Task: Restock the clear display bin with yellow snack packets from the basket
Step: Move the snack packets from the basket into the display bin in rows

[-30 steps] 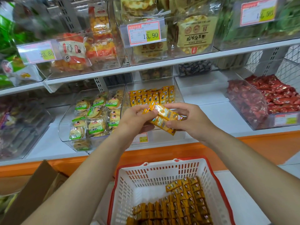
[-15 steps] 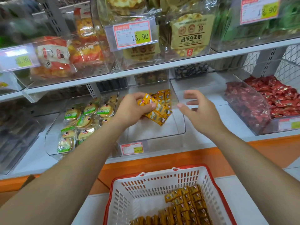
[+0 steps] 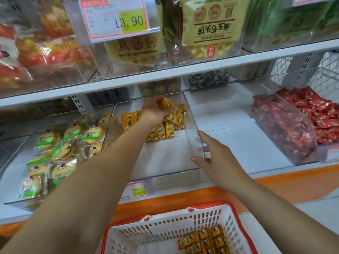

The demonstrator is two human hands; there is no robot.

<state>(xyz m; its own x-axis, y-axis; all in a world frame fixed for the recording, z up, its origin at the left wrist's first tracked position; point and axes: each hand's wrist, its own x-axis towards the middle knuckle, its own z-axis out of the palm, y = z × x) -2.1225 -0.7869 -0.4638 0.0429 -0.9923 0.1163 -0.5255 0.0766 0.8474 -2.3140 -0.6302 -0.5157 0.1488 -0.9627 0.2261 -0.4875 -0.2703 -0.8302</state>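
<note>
My left hand (image 3: 153,110) reaches deep into the clear display bin (image 3: 194,125) on the lower shelf and grips a bunch of yellow snack packets (image 3: 174,112) above the rows of yellow packets (image 3: 161,132) standing at the bin's back. My right hand (image 3: 214,158) touches the bin's right wall near the front corner, thumb on the inner side and fingers straight on the outer side. The white basket with a red rim (image 3: 165,233) sits below, with several yellow packets (image 3: 203,241) in it.
A clear bin of green-labelled round cakes (image 3: 60,149) stands to the left. A clear bin of red sweets (image 3: 293,121) stands to the right, with bare white shelf between. The upper shelf (image 3: 165,74) with bagged snacks and a price tag overhangs the bin.
My left hand has carried the packets from the bin's front to its back. My right hand let go of them and moved down onto the bin's right wall. The view moved closer.
</note>
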